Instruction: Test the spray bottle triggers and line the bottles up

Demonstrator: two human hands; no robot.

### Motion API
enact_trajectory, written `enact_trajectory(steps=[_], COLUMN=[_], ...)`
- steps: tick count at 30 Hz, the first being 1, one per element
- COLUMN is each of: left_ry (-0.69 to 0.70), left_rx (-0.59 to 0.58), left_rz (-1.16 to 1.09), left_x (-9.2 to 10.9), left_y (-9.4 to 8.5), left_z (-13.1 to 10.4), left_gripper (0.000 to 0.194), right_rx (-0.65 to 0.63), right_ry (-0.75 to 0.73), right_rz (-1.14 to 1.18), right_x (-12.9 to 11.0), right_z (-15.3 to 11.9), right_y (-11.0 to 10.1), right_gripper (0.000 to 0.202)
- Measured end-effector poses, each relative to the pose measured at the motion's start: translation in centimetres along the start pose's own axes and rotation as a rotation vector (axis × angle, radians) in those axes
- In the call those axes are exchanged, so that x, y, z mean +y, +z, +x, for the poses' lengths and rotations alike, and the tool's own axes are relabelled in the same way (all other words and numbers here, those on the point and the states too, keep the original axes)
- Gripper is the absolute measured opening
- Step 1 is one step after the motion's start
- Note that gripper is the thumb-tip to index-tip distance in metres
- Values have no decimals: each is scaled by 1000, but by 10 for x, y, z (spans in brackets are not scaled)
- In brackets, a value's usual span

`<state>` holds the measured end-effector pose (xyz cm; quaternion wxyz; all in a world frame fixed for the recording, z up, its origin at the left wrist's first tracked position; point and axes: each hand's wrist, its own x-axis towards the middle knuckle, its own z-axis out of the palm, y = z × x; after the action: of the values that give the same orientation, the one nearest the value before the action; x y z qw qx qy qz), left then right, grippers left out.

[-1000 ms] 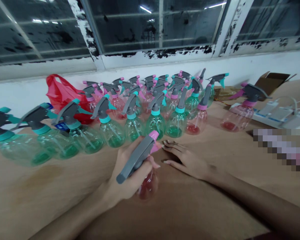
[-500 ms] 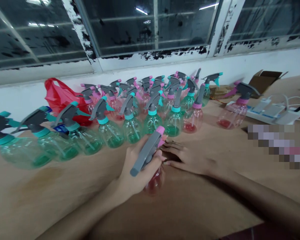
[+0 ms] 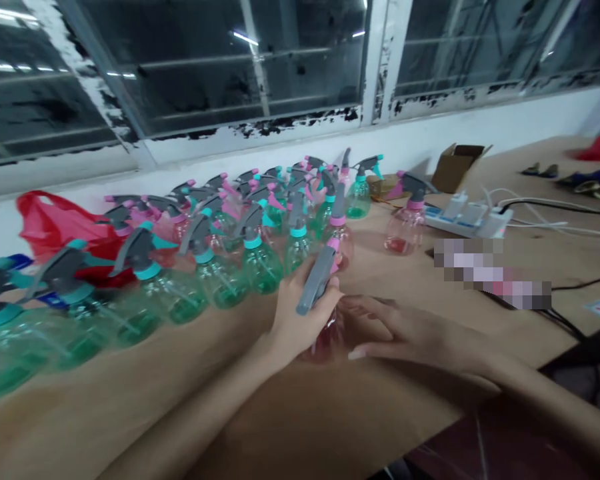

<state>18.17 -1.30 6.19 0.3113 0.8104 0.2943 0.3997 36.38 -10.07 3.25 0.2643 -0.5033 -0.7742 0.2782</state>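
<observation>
My left hand (image 3: pixel 300 323) is wrapped round the neck of a spray bottle (image 3: pixel 319 280) with a grey trigger head, a pink nozzle and a clear pinkish body. That bottle stands near the middle of the table, and my fingers hide part of it. Just to its right, my right hand (image 3: pixel 413 330) is open, its fingers stretched towards the bottle and its thumb apart. Whether the fingertips touch the bottle I cannot tell. Behind the left hand runs a row of spray bottles with turquoise collars and green liquid, including one green bottle (image 3: pixel 263 267).
Pink-collared spray bottles crowd behind the green row; one pink bottle (image 3: pixel 405 230) stands apart at right. A red plastic bag (image 3: pixel 55 227) lies at back left. A power strip (image 3: pixel 467 217) with cables, a cardboard box (image 3: pixel 457 167) and a pixelated item (image 3: pixel 495 273) occupy the right side.
The view has swung to the right, so the bottles appear further left. My right hand has drawn slightly back from the held bottle, its thumb further from the fingers. My left hand keeps its grip.
</observation>
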Motion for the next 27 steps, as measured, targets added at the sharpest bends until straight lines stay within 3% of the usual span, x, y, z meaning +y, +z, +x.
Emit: enact_trajectory(steps=[7, 13, 16, 21, 25, 27], left_ry=[51, 59, 63, 77, -33, -76], left_rx=[-25, -55, -114, -183, -174, -229], left_rz=[-113, -178, -158, -125, -25, -17], left_x=[12, 28, 31, 17, -11, -26], left_y=[69, 101, 101, 85, 66, 57], left_z=[38, 59, 67, 68, 44, 25], left_gripper=[23, 27, 35, 69, 64, 48], right_rx=[361, 531, 534, 534, 550, 569], right_ry=[122, 223, 191, 153, 159, 166], right_rz=[-80, -123, -142, -110, -212, -335], right_x=[22, 50, 55, 64, 82, 91], right_z=[-17, -23, -23, -16, -4, 4], right_y=[8, 4, -5, -22, -40, -49], right_gripper=[86, 76, 77, 71, 74, 75])
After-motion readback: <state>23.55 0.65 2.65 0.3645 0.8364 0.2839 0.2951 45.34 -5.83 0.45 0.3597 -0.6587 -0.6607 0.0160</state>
